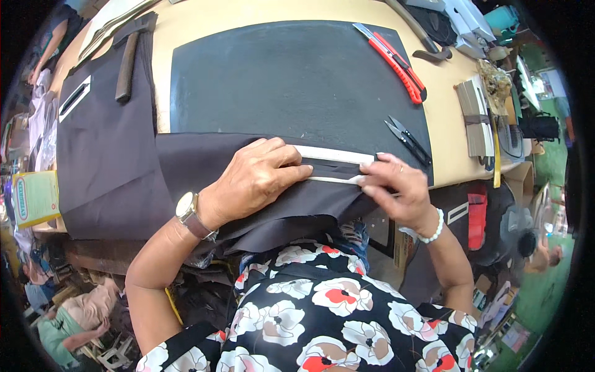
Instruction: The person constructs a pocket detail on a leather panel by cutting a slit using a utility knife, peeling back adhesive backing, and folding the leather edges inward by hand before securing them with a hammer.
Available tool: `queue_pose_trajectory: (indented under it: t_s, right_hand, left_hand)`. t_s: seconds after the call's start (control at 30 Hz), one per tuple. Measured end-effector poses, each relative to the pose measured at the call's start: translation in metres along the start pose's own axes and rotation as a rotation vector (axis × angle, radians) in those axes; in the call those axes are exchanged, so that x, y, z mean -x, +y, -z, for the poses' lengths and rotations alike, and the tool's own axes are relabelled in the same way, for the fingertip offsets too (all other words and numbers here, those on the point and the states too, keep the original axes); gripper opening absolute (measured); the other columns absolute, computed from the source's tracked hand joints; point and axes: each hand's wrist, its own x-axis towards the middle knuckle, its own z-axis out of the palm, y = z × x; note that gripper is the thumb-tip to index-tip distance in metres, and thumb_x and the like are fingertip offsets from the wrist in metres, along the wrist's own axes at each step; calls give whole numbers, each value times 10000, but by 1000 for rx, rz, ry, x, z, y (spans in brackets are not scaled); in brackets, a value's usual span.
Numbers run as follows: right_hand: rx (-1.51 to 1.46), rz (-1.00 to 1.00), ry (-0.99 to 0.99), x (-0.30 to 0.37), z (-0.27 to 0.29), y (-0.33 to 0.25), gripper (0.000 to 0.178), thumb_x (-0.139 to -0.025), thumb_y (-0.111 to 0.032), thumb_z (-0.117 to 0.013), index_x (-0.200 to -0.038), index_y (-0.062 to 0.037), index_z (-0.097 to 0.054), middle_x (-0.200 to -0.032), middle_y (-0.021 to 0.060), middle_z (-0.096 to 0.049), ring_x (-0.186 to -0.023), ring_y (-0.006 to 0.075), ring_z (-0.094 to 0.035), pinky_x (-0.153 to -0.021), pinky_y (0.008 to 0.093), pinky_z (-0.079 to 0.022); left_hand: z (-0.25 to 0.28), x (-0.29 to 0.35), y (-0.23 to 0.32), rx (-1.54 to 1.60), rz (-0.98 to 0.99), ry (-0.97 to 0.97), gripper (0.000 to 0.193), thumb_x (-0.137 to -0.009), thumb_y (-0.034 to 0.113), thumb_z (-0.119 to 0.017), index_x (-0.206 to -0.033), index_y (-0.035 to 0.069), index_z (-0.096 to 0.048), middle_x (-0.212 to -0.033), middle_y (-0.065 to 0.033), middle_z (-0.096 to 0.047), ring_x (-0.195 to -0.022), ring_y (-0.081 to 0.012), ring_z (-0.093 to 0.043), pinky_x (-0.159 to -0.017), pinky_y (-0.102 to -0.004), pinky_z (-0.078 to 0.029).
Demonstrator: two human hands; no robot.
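Note:
A dark brown cloth [192,161] lies along the table's near side and hangs over its edge in front of me. In it is a long slot with a white strip [331,155] along its far side and a thinner white edge [331,180] along its near side. My left hand [257,177] is closed on the cloth at the slot's left end, thumb and finger together at the white edge. At the other end my right hand [400,189] pinches the near white edge, its other fingers curled over the far strip. Whatever lies under my fingers is hidden.
Beyond the cloth lies a black mat [279,80] with a red utility knife [396,68] and thread snips [406,139]. A hammer [434,53] rests at the far right, and a wooden tool handle [127,68] lies on cloth at left. A banded stack [474,118] sits right.

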Motion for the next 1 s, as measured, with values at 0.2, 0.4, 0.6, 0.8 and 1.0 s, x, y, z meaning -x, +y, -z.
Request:
queue_pose_trajectory:
  t_s: [0.2,0.4,0.6,0.8,1.0]
  right_hand:
    - [196,-283,83,-21,-9,-13,388,-769,-89,-686,-1142,-32,-594,-1077,127,-571,-1029,251,-547,-883,381,-433]
    - [523,-235,5,-42,-42,-27,607,-797,-306,-666,-1352,-198,-444,-1401,155,-347,-1334,403,-247,-1032,644,-195]
    - [586,-353,-30,-32,-37,-23,648,-810,-388,-642,-1392,-231,-404,-1448,154,-296,-1365,400,-190,-1033,677,-134]
    - [630,-283,-56,-41,-40,-27,657,-804,-386,-649,-1395,-241,-400,-1450,155,-294,-1363,400,-191,-1027,684,-125]
    - [654,-187,-31,-71,-77,-41,694,-796,-432,-639,-1414,-258,-375,-1472,135,-276,-1369,404,-192,-1031,681,-121]
  left_hand:
    - [0,-1,-5,6,-37,-32,183,-721,64,-680,-904,58,-686,-789,-41,-569,-682,-191,-548,-605,-328,-455]
    - [2,1,-3,-10,8,-38,139,-742,90,-676,-879,66,-672,-792,-39,-567,-715,-201,-547,-631,-333,-439]
    - [28,5,3,0,234,-173,116,-752,143,-690,-816,70,-628,-787,-59,-561,-734,-239,-538,-669,-356,-425]
    - [28,9,-2,67,252,-153,123,-748,134,-696,-804,53,-623,-790,-64,-549,-765,-246,-543,-670,-363,-433]
    - [34,18,-1,19,334,-103,164,-714,149,-732,-790,53,-624,-822,-73,-541,-772,-242,-546,-678,-352,-439]
